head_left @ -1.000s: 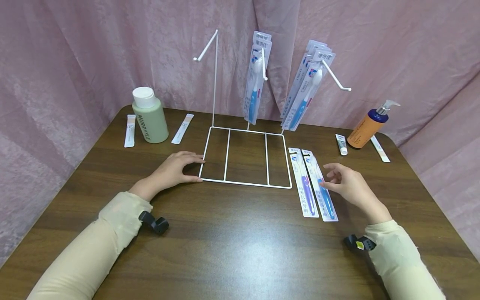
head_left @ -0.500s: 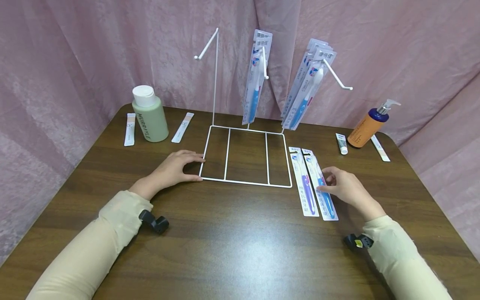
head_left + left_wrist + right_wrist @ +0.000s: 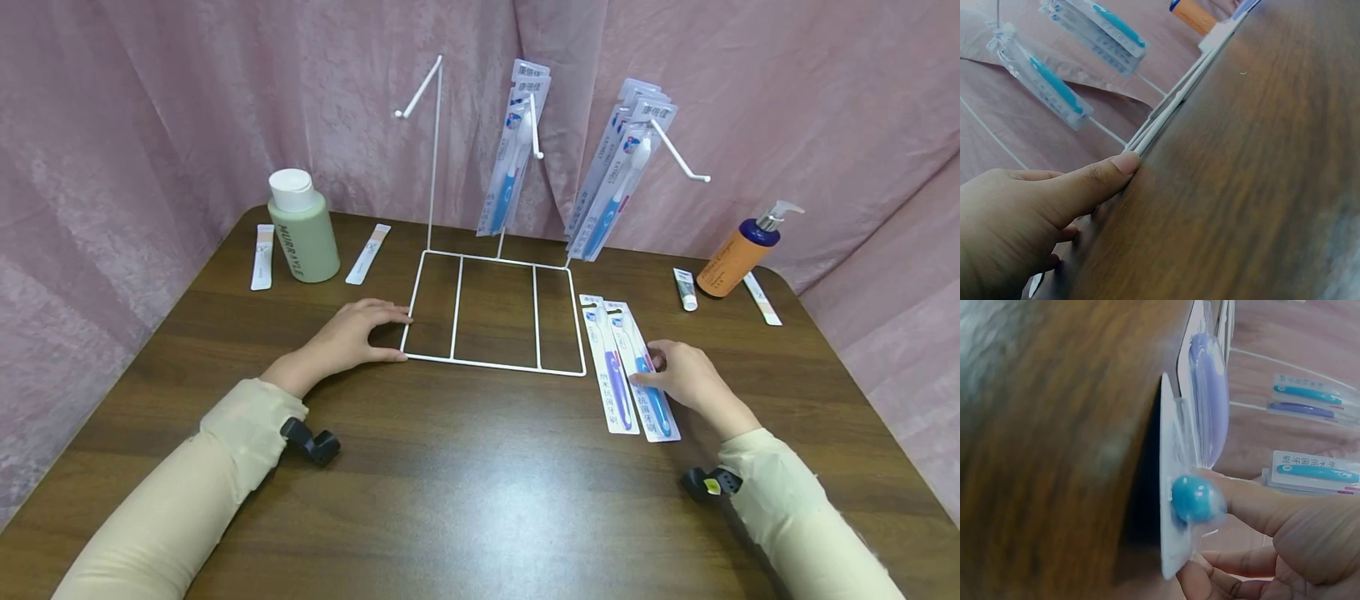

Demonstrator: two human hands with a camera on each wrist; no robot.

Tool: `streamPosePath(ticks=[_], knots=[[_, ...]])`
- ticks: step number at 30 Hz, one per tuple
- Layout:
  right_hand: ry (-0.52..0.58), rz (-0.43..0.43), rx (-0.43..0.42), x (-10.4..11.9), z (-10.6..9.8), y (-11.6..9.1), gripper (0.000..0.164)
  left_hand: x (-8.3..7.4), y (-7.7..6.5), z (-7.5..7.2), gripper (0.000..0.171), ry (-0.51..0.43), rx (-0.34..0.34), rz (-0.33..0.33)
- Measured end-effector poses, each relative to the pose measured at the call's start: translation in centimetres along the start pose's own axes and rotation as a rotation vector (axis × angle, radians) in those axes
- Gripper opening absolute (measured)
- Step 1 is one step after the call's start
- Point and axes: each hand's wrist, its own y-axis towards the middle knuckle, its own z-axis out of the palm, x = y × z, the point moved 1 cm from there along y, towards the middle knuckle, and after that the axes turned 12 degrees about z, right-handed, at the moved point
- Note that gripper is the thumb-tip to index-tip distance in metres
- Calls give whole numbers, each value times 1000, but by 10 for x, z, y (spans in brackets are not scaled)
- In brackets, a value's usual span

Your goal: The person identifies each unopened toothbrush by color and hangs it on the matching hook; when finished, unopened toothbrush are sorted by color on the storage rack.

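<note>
In the head view my right hand (image 3: pixel 686 379) pinches a packaged blue toothbrush (image 3: pixel 654 398) across its width, thumb on one side and fingers on the other. Its card stands off the wood at the near end, over a dark shadow in the right wrist view. Beside it lies a packaged purple toothbrush (image 3: pixel 615 379). My left hand (image 3: pixel 345 337) touches the front left corner of a white wire display rack (image 3: pixel 495 364), thumb (image 3: pixel 1125 164) at the front wire. Packaged toothbrushes hang from the rack's middle hook (image 3: pixel 535 125) and right hook (image 3: pixel 678 154); its left hook (image 3: pixel 420 87) is bare.
A green bottle (image 3: pixel 303 237) stands at the back left between two slim sachets (image 3: pixel 262 257). At the back right are an orange pump bottle (image 3: pixel 738 258), a small tube (image 3: pixel 685 289) and another sachet (image 3: pixel 762 300). A pink curtain (image 3: pixel 187 100) hangs behind the table.
My right hand has moved left and down onto the blue toothbrush pack and taken hold of it. The packs on the middle hook have swung slightly. My left hand stays at the rack corner.
</note>
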Motion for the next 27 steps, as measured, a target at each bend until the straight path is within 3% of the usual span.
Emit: streamPosePath(ticks=[12, 27], knots=[[86, 27, 34, -8, -1, -4, 72, -3, 1, -2, 60, 16, 3, 15], [159, 11, -142, -17, -29, -22, 65, -3, 0, -1, 60, 10, -12, 16]])
